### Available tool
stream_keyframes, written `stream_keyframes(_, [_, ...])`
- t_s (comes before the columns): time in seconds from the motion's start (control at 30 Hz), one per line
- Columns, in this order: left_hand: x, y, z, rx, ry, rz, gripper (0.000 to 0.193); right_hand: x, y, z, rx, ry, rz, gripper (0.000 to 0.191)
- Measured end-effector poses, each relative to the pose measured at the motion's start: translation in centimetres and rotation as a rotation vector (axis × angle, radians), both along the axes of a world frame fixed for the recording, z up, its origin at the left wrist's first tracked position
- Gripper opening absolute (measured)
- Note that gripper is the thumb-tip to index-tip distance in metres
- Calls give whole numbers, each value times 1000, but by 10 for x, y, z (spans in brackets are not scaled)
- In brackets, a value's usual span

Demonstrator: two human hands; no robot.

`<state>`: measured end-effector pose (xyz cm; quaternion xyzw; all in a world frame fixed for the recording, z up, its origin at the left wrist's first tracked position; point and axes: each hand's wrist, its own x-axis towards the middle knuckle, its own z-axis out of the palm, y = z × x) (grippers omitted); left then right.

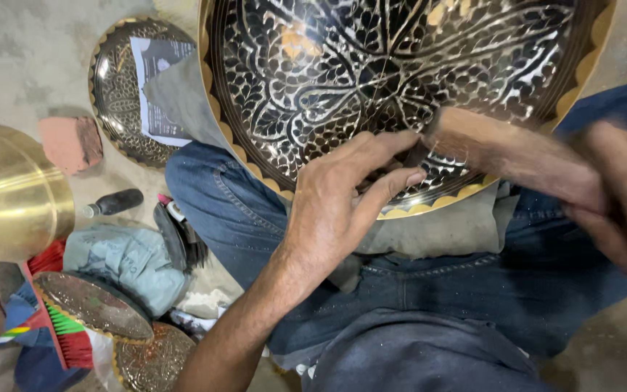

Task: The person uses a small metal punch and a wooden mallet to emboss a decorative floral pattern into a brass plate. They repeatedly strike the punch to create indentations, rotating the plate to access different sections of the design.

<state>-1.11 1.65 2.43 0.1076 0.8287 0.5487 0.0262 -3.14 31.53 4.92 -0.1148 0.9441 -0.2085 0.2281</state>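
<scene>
Left hand (342, 199) fingers loosely on engraved brass tray (400, 80); right hand (618, 203) gripping wooden block (502, 152).

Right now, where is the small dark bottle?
In the head view the small dark bottle lies on the floor at the left, between the brass bowl and the person's jeans-clad knee, below the reddish block.

Single head-worn view, looking steeply down onto lap and floor. Very close: engraved brass tray (400, 80) fills upper centre, cut off at top edge. Left hand (342, 196) mid-frame, right hand (618, 196) blurred at right edge. Jeans-clad legs below. Floor clutter off to the left: smaller tray (121, 101), brass bowl (9, 192). No second view, so no overlap.
</scene>
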Motion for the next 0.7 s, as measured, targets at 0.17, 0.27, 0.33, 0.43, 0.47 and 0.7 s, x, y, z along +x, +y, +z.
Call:
stream_keyframes(0.17, [2,-1,0,-40,-56,-5,34,7,10,-11,3,4,8,53])
stream_keyframes(0.27, [0,-2,0,21,-74,-21,33,13,26,-12,69,-35,11,53])
stream_keyframes(0.33, [0,-2,1,138,-83,29,29,16,30,-11,53,-38,0,52])
stream_keyframes(0.43, [8,1,5,310,-52,201,24,20,27,-6,-117,23,-71,53])
stream_keyframes(0.47, [10,5,4,311,-60,253,27,21,24,-4,-82,30,-88,54])
stream_keyframes(0.7, [19,27,-1,168,38,368,30,12,-4,13,117,28,-40,57])
